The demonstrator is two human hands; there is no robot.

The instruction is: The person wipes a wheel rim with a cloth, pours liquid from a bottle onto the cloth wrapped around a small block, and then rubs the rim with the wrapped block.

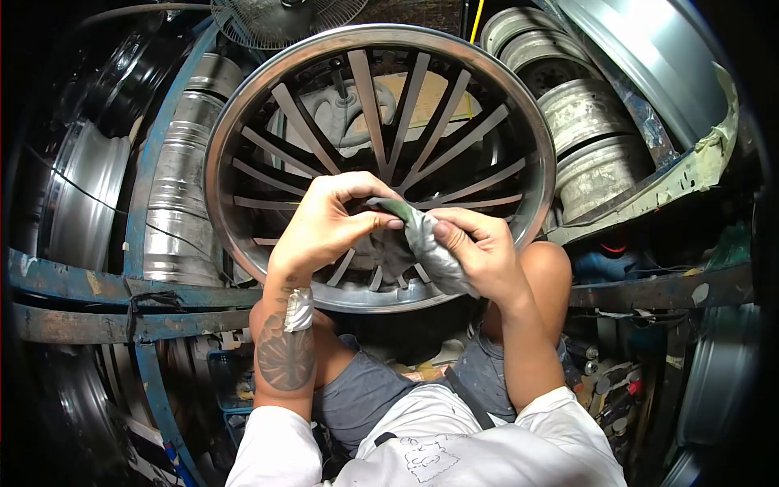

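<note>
Left hand (pixel 329 223): forearm rises from the lap, a strip of tape wrapped just above the wrist, wrist bent inward. Fingers curled, thumb and fingertips pinching the upper edge of a folded grey abrasive sheet (pixel 426 243); its green backing shows at the pinch.

Right hand (pixel 479 252): forearm comes up from lower right, sleeve pushed to the elbow. Fingers bent and closed round the lower body of the same sheet, thumb pressed on its face. Both hands meet in front of the wheel's centre, knuckles nearly touching.

Alloy wheel (pixel 243 105): multi-spoke, polished lip, standing upright and resting against the person's knees, face toward the person. The sheet is held just in front of the hub; whether it touches the spokes cannot be told.

Surroundings: blue metal rack (pixel 73 284) to the left carrying more rims; stacked bare rims (pixel 580 114) at upper right; a fan (pixel 276 20) behind the top of the wheel. The person sits with grey shorts and a white shirt.
</note>
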